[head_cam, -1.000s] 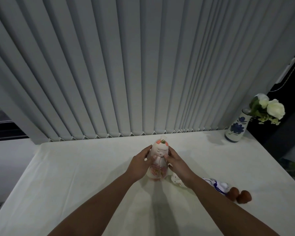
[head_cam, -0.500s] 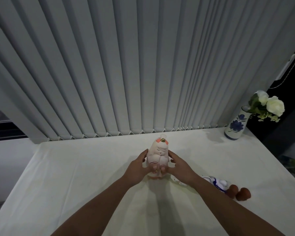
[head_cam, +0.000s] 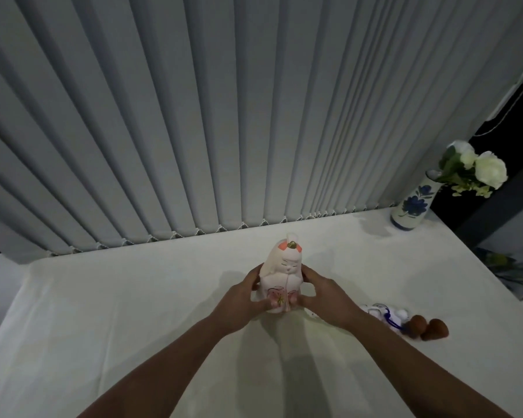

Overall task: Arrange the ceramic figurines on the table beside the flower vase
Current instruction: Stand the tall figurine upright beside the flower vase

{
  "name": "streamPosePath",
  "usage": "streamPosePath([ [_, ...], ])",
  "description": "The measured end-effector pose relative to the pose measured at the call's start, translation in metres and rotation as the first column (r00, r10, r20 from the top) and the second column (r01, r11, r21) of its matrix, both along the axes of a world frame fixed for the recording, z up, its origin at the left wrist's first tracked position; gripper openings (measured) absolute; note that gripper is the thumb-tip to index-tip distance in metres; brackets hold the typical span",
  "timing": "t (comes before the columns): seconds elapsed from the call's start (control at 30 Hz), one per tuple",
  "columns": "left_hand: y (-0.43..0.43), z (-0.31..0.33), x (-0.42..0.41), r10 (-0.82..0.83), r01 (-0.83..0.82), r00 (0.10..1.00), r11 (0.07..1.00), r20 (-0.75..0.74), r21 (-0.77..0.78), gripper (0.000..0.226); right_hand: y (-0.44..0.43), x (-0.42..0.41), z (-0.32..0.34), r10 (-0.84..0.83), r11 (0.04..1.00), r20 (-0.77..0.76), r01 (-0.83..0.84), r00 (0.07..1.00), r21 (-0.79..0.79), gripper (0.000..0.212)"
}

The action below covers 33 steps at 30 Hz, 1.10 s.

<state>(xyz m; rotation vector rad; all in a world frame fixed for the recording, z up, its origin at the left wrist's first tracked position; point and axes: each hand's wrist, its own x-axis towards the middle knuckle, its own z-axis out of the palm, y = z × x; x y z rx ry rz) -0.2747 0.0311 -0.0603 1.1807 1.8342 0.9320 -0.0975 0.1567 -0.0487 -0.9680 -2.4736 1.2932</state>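
Observation:
A tall pale ceramic doll figurine [head_cam: 284, 270] with orange hair marks and a pink flower on its robe stands upright mid-table. My left hand [head_cam: 242, 297] and my right hand [head_cam: 326, 300] clasp its lower body from both sides. A white and blue figurine [head_cam: 384, 313] lies to the right, partly hidden behind my right forearm. Beside it sit two small brown rounded pieces [head_cam: 426, 327]. The white vase with blue flowers [head_cam: 411, 208] holds white roses at the table's far right corner.
The table [head_cam: 133, 312] carries a white cloth. Grey vertical blinds [head_cam: 224, 116] hang along its far edge. The table's right edge drops off beside a dark area and some clutter [head_cam: 511, 267].
Both hands slid from the doll's head and shoulders down to its lower body. The doll now stands a bit more upright and slightly closer to me.

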Motion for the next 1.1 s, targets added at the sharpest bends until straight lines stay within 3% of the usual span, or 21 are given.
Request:
streamPosePath([
  [0.27,0.016,-0.014,-0.016,-0.01,0.008,0.995,1.0,0.103,0.022,0.074,-0.009,-0.019,-0.016,-0.13,0.989,-0.036,0.127,0.991,-0.081,0.067],
  [0.6,0.028,-0.009,-0.012,0.02,-0.031,0.988,0.997,0.153,0.071,0.07,-0.002,-0.019,-0.006,-0.174,0.982,-0.087,0.167,0.981,-0.083,0.064],
  [0.83,0.054,0.014,0.01,-0.037,0.025,0.994,0.993,0.098,0.117,0.072,0.015,0.005,0.015,-0.218,0.973,-0.148,0.204,0.965,-0.103,0.061],
  [1.1,0.091,0.031,0.077,0.015,-0.039,0.991,0.982,0.131,0.185,0.073,0.059,0.069,0.041,-0.168,0.984,-0.177,0.154,0.97,-0.09,0.063],
])
